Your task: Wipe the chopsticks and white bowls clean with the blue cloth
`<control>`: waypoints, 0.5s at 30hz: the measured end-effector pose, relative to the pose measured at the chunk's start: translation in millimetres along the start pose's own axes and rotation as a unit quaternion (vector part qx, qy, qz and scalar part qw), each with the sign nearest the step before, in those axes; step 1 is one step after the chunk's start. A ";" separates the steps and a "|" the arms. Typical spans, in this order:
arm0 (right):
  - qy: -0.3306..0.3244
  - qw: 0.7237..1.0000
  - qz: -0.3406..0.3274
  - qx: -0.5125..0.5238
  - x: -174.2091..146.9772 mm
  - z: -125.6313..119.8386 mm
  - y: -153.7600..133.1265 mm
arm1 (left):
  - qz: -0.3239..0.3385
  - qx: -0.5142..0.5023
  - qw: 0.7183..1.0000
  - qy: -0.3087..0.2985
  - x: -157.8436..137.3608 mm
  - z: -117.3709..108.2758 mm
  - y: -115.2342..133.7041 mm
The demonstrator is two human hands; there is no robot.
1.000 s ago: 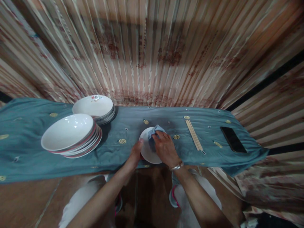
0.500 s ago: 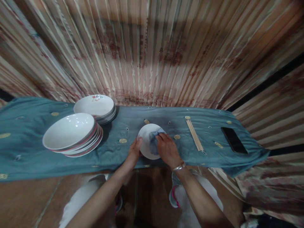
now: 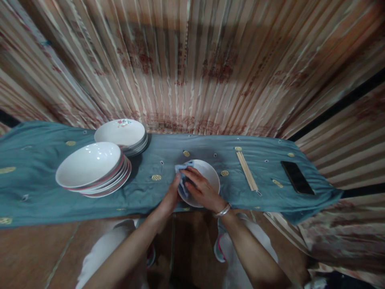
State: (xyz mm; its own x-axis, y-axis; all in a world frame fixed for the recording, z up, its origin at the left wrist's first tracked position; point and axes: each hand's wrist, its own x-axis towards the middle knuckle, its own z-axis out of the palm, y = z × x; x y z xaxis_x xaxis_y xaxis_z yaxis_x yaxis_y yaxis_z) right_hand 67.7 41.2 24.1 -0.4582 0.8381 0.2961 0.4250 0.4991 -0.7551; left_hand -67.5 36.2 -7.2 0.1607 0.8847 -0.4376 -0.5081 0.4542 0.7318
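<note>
A small white bowl (image 3: 212, 176) is in front of me over the cloth-covered table. My left hand (image 3: 171, 197) grips its left rim, thumb on the inner side and the other fingers out of sight beneath. Over the bowl's left part lies my right hand (image 3: 202, 191), pressing a light blue cloth (image 3: 182, 185) against the inside near the left thumb. Part of the cloth is hidden under the right fingers. A silver bracelet is on the right wrist.
To the left stand a stack of large white bowls (image 3: 90, 164) with red rims and, behind it, a stack of flowered white dishes (image 3: 123, 132). Chopsticks (image 3: 246, 170) and a black phone (image 3: 297, 177) lie on the right of the teal tablecloth (image 3: 162, 148). A pleated curtain (image 3: 192, 96) hangs behind.
My right hand has moved the cloth from the bowl's middle to its left edge. The bowl has shifted slightly right, and more of its right side shows.
</note>
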 end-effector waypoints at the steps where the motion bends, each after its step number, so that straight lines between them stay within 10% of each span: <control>1: -0.013 1.000 -0.010 0.024 1.1 0.0 -2.0 | -0.009 0.000 1.000 0.011 -1.4 1.0 2.5; 7: -0.121 0.990 -0.011 0.074 1.2 -10.0 -8.6 | 0.014 0.013 0.999 0.029 -1.9 -3.1 8.3; 15: -0.160 0.943 0.083 -0.281 -12.9 -20.6 -13.7 | 0.060 0.081 0.994 0.037 1.5 -13.0 8.6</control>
State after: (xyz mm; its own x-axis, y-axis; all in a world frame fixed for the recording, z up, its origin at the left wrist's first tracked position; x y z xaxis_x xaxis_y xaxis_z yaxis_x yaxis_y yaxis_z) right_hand 83.9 28.1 42.7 -0.5235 0.8500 -0.0582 0.8163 0.4808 -0.3201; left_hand -82.6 40.1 -8.3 0.0413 0.9261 -0.3750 -0.3765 0.3621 0.8528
